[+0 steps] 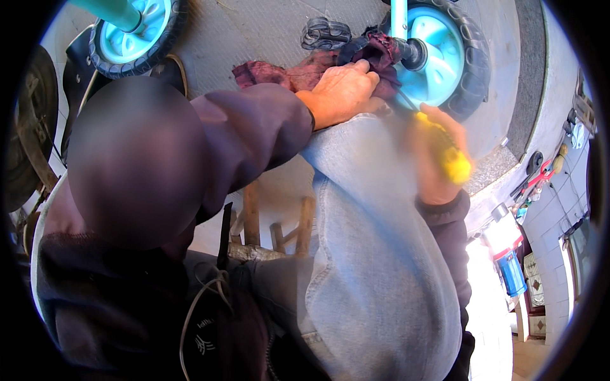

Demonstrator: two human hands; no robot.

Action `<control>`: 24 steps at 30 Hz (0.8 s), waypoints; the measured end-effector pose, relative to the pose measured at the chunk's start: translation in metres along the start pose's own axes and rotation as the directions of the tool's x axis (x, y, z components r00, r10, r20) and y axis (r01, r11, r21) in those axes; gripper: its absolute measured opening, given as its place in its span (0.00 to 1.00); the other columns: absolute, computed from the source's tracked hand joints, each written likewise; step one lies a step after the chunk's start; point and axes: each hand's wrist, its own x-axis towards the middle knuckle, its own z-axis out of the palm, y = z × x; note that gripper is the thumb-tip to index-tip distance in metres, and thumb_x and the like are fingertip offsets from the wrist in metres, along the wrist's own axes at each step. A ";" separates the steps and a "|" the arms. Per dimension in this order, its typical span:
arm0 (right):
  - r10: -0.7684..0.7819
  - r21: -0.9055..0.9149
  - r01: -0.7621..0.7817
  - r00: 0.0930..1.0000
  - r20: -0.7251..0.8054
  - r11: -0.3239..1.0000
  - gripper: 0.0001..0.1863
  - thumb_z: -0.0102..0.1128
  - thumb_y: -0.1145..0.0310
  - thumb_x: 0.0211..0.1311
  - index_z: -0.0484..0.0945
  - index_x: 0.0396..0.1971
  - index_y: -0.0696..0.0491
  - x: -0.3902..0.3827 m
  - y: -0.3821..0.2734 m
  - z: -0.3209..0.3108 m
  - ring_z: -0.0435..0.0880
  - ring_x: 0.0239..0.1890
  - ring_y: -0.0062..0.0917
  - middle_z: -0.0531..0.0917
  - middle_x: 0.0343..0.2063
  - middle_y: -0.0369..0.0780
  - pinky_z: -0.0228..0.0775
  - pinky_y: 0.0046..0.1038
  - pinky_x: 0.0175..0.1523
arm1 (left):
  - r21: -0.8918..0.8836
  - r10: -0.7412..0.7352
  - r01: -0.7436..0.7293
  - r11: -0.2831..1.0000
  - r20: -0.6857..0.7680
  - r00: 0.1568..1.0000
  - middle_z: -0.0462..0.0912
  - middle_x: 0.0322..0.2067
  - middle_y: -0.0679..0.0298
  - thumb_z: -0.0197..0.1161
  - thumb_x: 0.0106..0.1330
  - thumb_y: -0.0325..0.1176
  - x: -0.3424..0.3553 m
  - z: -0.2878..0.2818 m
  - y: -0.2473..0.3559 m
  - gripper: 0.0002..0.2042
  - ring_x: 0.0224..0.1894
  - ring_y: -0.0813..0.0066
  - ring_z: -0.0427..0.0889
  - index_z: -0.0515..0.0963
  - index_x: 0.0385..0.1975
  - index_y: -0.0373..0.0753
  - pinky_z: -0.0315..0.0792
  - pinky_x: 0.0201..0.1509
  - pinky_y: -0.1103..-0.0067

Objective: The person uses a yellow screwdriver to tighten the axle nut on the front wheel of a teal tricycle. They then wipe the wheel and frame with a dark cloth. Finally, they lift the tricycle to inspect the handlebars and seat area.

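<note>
My left hand [346, 91] is closed on a dark red cloth [298, 73], which is bunched up against the hub of a turquoise wheel [438, 54] with a black tyre. In my right hand [432, 168] is a screwdriver [452, 155] with a yellow handle, smeared by motion. Its thin shaft points up and left toward the cloth and the lower side of the hub. The tip is hidden or too blurred to make out. A turquoise tube [399, 19] runs down to the hub from above.
A second turquoise wheel [136, 38] stands at the upper left. Close to the cloth lies a black pedal-like part [325, 33] on the grey floor. My jeans-covered leg [381, 241] fills the middle, beside a wooden stool [252, 219]. Tools with red handles [543, 176] lie at the right.
</note>
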 end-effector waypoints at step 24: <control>-0.486 -0.428 0.542 0.840 0.243 0.723 0.19 0.65 0.81 0.42 0.75 0.40 0.60 -0.002 -0.016 -0.014 0.84 0.35 0.36 0.80 0.40 0.49 0.78 0.27 0.37 | -0.096 0.098 -0.101 0.990 -0.034 0.995 0.73 0.36 0.52 0.61 0.56 0.39 0.001 0.001 0.012 0.19 0.42 0.52 0.76 0.74 0.44 0.36 0.72 0.43 0.64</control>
